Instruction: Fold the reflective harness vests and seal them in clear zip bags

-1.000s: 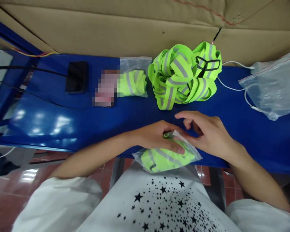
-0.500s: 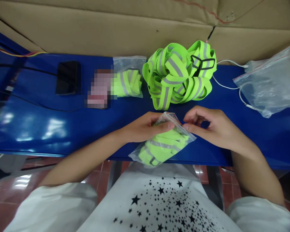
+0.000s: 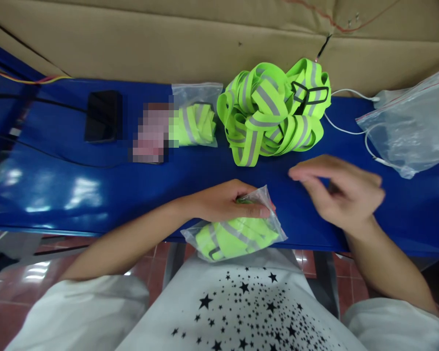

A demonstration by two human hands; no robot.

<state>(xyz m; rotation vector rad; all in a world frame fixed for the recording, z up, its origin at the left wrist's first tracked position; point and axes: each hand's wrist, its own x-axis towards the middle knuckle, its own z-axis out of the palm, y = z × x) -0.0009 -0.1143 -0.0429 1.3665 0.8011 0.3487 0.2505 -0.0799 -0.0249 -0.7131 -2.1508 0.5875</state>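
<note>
My left hand [image 3: 223,201] grips a clear zip bag [image 3: 276,226] near its top edge, thumb on the upper side. Inside the bag is a folded neon-yellow reflective strap [image 3: 237,236] with grey stripes and a dark buckle. The bag is tilted over the table's front edge. To its right, my right hand [image 3: 346,190] hovers apart from the bag, slightly blurred, with thumb and forefinger pinched together and the other fingers curled. Nothing shows between them. Behind both hands lies a loose pile of the same reflective straps [image 3: 269,114] with black buckles.
On the blue table [image 3: 131,195], a second bagged strap [image 3: 195,124] lies left of the pile, beside a pixelated pinkish object [image 3: 151,134]. A black box [image 3: 101,116] with a cable sits farther left. Clear plastic bags [image 3: 413,131] and a white cable [image 3: 346,127] are at right.
My right hand has left the bag's edge and moved right, its thumb and forefinger now pinched. My left hand has brought the bag slightly down and toward me.
</note>
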